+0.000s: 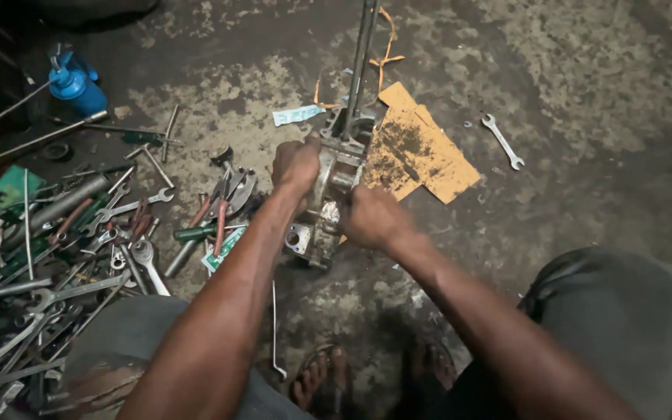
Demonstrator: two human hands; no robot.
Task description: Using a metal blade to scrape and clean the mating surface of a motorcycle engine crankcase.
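Gripping a grey metal engine casing (328, 204) from both sides, the person squats over it in the middle of the stained concrete floor (585, 101). The left hand (295, 165) wraps its fingers closed around the casing's upper left edge; the right hand (372, 218) clamps closed on its near right side. A long steel rod (361, 62) rises from the far end of the casing and runs out of view at the top. The casing sits partly on a torn piece of brown cardboard (421, 152), smeared dark with grime.

As for progress, the casing looks bare and stripped, with open bores showing, yet no loose parts of it can be told apart nearby, so what remains is hard to judge.

Farther right lies a single open-ended spanner (502, 141). To the left sprawls a heap of spanners (79, 272), with red-handled pliers (220, 222) just beside the casing, and a blue oil can (77, 85) at the far left.
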